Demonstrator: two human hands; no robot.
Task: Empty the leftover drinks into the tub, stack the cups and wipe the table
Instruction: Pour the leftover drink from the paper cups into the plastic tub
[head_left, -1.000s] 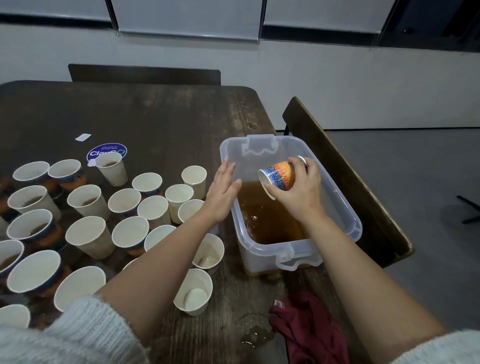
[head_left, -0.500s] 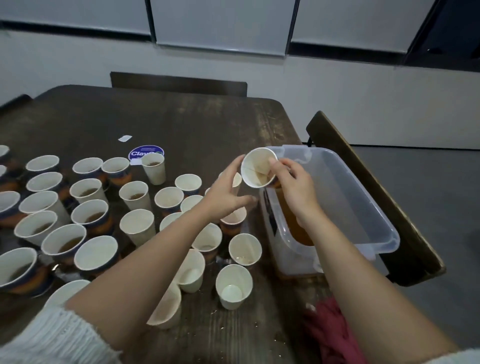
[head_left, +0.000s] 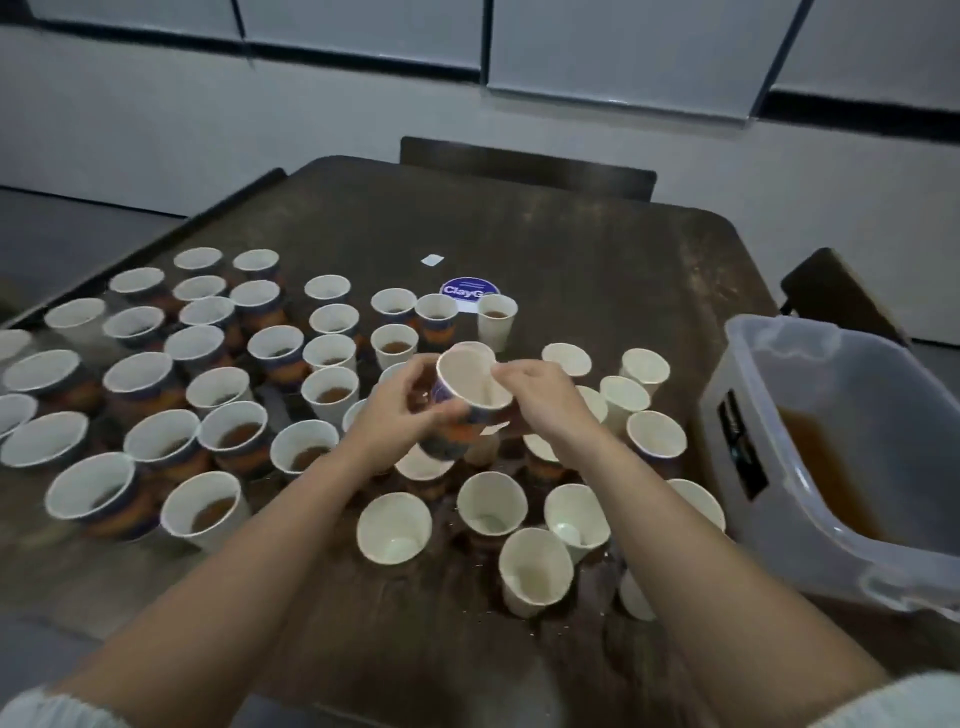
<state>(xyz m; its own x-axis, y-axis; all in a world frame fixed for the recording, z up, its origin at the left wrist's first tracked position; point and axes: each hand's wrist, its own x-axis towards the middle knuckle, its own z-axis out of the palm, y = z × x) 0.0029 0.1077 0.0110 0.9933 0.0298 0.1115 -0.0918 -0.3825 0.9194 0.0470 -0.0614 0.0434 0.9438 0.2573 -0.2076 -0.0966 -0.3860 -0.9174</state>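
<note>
Moved off the tub (head_left: 857, 499) — both hands hold a cup (head_left: 470, 395) near the "ClayG" sticker (head_left: 467, 291).

Office or meeting room, wall whiteboards (head_left: 623, 47), dark wooden table (head_left: 571, 249), chairs (head_left: 524, 166) around

Count more than forty paper cups (head_left: 491, 501) on your table (head_left: 571, 249); your two hands hide some, so no exact total can be read. At least fifteen cups show brown drink inside. You have one clear plastic tub (head_left: 852, 415), one round blue sticker (head_left: 467, 289), one small white label (head_left: 432, 260) and three dark chair backs (head_left: 524, 166), one per visible side.
</note>
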